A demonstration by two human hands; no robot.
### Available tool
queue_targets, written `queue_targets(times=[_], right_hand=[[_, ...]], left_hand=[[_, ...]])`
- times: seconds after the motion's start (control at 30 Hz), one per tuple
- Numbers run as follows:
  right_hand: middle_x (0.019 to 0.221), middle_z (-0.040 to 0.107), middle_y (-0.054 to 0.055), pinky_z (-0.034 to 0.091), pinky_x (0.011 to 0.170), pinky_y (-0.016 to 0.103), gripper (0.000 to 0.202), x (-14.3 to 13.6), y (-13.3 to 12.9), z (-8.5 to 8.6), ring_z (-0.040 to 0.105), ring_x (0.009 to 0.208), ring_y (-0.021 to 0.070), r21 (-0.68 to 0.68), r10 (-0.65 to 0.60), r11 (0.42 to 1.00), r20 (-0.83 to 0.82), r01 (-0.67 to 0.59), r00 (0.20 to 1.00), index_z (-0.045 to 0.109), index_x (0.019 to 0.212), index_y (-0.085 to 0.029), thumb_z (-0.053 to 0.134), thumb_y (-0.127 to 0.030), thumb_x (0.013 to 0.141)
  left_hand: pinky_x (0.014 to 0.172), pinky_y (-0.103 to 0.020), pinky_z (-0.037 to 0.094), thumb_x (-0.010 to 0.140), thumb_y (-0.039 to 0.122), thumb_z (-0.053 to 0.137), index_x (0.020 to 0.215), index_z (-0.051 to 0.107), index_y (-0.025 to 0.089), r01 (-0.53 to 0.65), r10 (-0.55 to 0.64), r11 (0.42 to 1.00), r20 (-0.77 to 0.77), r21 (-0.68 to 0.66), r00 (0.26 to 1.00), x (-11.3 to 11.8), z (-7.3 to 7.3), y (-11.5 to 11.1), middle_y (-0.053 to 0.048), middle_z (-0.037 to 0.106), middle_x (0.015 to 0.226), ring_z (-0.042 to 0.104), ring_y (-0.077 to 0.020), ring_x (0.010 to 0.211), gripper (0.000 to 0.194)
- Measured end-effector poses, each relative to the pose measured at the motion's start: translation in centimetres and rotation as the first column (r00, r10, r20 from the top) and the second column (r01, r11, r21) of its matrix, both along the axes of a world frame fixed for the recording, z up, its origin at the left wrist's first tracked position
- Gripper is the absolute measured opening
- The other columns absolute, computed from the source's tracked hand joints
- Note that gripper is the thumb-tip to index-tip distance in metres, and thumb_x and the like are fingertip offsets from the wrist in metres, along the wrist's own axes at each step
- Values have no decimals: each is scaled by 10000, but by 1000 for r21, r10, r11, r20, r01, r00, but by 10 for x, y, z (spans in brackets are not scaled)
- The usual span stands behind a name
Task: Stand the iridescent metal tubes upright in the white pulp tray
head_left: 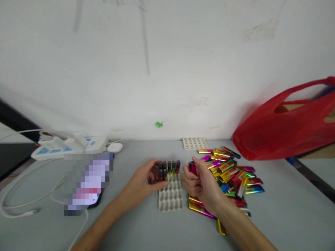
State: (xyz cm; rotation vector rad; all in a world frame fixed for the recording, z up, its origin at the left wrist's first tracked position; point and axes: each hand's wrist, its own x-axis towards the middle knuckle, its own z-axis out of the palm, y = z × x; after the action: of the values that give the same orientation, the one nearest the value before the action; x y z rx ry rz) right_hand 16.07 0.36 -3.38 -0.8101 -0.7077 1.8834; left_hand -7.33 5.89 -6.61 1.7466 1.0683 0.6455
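The right hand point(197, 179) pinched a black-topped magenta piece point(192, 168) just beside the pale tray point(170, 201) on the tabletop point(146, 230). The left hand point(148, 177) curved at the tray's left edge, its exact grip unclear.

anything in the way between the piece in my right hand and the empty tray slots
Nothing visible stands between the magenta piece in the right hand and the near rows of the white tray. At its left edge, the left hand reaches its thumb over some slots.

Left hand point(143, 179) curved (thumb extended); right hand point(205, 183) curled.
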Motion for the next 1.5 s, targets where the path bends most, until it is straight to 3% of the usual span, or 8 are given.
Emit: queue_targets(times=[0.33, 0.6, 0.73, 0.87, 1.03, 1.5], right_hand=[[521, 180, -133, 48, 423, 253, 511, -5, -5, 3, 79, 455, 71, -55, -57, 997, 72, 61, 996, 345, 611, -275, 643, -585, 887], [522, 179, -139, 31, 429, 262, 618, -7, -4, 1, 79, 458, 64, -102, -53, 993, 95, 63, 994, 336, 609, -276, 723, -724, 786], [527, 177, -142, 28, 435, 256, 648, -6, -4, 2, 72, 466, 60, -99, -35, 994, 79, 43, 996, 346, 609, -268, 746, -750, 775], [535, 179, -143, 27, 431, 254, 659, -5, -5, 2, 76, 466, 57, -89, -40, 995, 73, 47, 997, 354, 620, -263, 751, -763, 782], [537, 184, -142, 24, 427, 246, 650, -4, -4, -1, 80, 465, 57, -86, -35, 995, 80, 42, 996, 370, 634, -258, 736, -768, 802], [518, 184, -131, 25, 430, 268, 480, -8, -7, 2, 82, 458, 74, -78, -107, 990, 107, 116, 988, 350, 605, -278, 656, -587, 809]], left_hand=[[661, -272, 481, 839, 450, 916, 1224, 698, 206, -1, 1, 1000, -10, 14, 1000, -1, -2, 1, 3, 698, 885, 615, -194, 741, 504], [671, -277, 490, 811, 441, 928, 1255, 685, 197, 3, -4, 1000, -18, -13, 1000, 0, 4, 0, -2, 722, 918, 627, -196, 753, 562], [652, -278, 483, 761, 433, 980, 1331, 659, 201, 32, -32, 999, -39, -13, 999, -2, 7, -1, 5, 717, 936, 616, -190, 736, 694], [763, -328, 562, 647, 405, 1063, 1408, 642, 216, 69, -68, 998, -18, 3, 997, -5, 5, -2, -39, 747, 1066, 697, -254, 898, 890], [840, -384, 618, 672, 418, 1054, 1472, 625, 236, 90, -89, 996, 28, -23, 996, -7, 1, 0, -63, 763, 1114, 737, -296, 989, 925], [887, -414, 644, 677, 445, 1062, 1495, 631, 239, 69, -66, 997, 86, -40, 994, -5, 0, 0, -80, 783, 1124, 758, -321, 1052, 946]])
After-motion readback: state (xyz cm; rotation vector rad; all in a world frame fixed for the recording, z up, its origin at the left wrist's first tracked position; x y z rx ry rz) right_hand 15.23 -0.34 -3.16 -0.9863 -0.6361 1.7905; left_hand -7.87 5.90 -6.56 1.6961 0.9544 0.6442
